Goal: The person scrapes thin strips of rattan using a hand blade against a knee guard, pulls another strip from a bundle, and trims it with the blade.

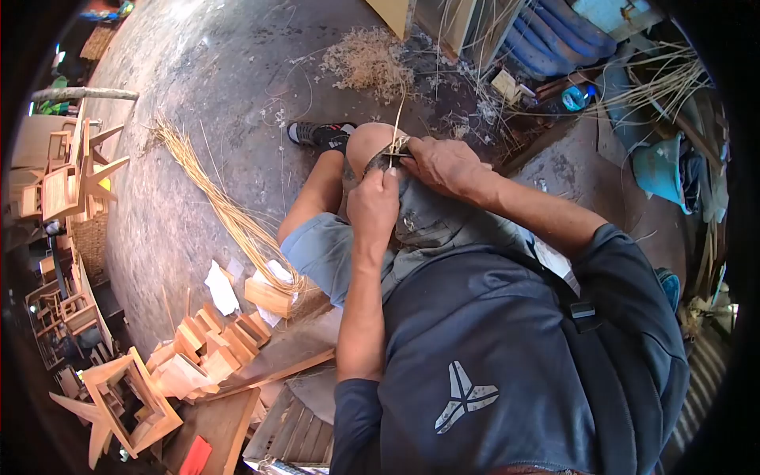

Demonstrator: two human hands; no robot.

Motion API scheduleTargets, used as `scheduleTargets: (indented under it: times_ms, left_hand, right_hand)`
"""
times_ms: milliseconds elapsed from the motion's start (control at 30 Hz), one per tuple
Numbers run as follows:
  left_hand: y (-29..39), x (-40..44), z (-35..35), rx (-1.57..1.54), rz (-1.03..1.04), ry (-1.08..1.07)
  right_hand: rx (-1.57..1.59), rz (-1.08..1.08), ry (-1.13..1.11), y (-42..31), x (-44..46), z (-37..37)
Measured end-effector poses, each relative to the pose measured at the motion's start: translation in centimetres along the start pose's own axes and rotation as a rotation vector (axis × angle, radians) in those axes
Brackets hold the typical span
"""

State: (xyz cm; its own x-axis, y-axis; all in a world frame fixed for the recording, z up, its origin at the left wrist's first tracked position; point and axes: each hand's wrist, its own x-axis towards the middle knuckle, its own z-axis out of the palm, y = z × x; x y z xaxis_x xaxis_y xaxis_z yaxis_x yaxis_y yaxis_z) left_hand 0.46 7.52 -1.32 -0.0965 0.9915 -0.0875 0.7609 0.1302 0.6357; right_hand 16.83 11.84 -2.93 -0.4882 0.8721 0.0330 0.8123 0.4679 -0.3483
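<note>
My left hand (pixel 372 207) is closed, thumb and fingers pinching the near end of a thin pale cane strip (pixel 399 111). The strip runs away from me over my raised knee. Beside it, my right hand (pixel 447 165) is closed on what looks like a small knife (pixel 400 155), its thin dark edge lying across the strip; most of it is hidden by the fingers. Under the strip, a dark pad (pixel 378 163) covers part of the knee. Both hands are close together over my lap.
Curled shavings (pixel 368 63) lie on the floor ahead. A long bundle of cane strips (pixel 214 186) stretches out at left, near wooden blocks (pixel 210 348) and a wooden frame (pixel 131 404). At right are a light-blue bucket (pixel 661 170) and loose cane strips (pixel 665 79).
</note>
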Motion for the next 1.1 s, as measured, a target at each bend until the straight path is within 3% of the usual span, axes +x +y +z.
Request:
scheduleTargets:
  times_ms: [100,200,300,367,433,467,600,700,733,800,833,867,900,933,1000,1033,1067,1100]
  left_hand:
    - [-1.6,-3.2,-1.7,-0.126,-0.075,-0.073]
    - [-3.4,-10.2,-6.4,-0.085,-0.284,-0.229]
    - [-4.6,-17.1,-9.9,-0.116,-0.483,-0.303]
    - [-8.2,-22.9,-11.6,-0.071,-0.420,-0.266]
    - [-10.0,-27.7,-13.1,-0.395,-0.938,-0.188]
    - [-10.2,-29.0,-13.5,-0.351,-0.944,-0.209]
    - [-12.8,-32.6,-14.3,-0.104,-0.899,-0.257]
    - [-18.5,-37.7,-15.7,0.177,-0.864,-0.213]
    - [-20.5,-39.6,-16.2,0.275,-0.863,-0.191]
    - [-25.9,-41.3,-16.9,0.625,-0.836,-0.480]
    - [-25.1,-39.8,-17.2,0.798,-0.814,-0.621]
    - [-24.5,-38.3,-16.8,0.799,-0.794,-0.442]
    - [-19.7,-32.4,-16.5,0.793,-0.773,-0.269]
    - [-17.8,-28.4,-16.7,0.504,-0.534,-0.111]
    - [-9.1,-17.4,-13.9,0.152,-0.606,0.162]
    - [-6.4,-13.1,-11.8,-0.113,-0.572,0.162]
    - [-4.6,-9.9,-9.2,-0.164,-0.407,0.128]
    - [-5.6,-7.1,-5.7,-0.172,-0.115,0.100]
  right_hand:
    - [0.082,-0.015,-0.002,0.2,0.0,-0.2]
    - [-0.123,-0.160,0.308,1.6,0.4,2.4]
    - [-0.040,-0.163,0.265,1.4,0.3,1.7]
    - [-0.050,-0.132,0.270,1.6,0.4,2.5]
    - [-0.068,-0.123,0.283,1.8,0.4,2.8]
    - [-0.076,-0.128,0.294,1.7,0.2,2.9]
    - [-0.096,-0.114,0.297,1.8,0.4,3.1]
    - [0.107,0.126,-0.101,0.4,0.5,-0.5]
    - [0.102,0.132,-0.111,0.3,0.3,-0.5]
    - [0.087,0.129,-0.120,0.3,0.6,-0.5]
    - [0.068,0.063,0.012,0.6,0.8,0.1]
    - [0.050,0.000,0.137,1.1,0.6,1.3]
    - [0.031,-0.064,0.257,1.3,0.3,1.9]
    - [0.048,-0.059,0.244,1.2,0.3,1.8]
    - [0.078,-0.052,0.221,1.0,0.3,1.2]
    - [0.073,-0.047,0.215,1.0,0.3,1.2]
    - [0.068,-0.043,0.211,1.0,0.3,1.1]
    - [0.066,-0.035,0.204,0.8,0.2,1.2]
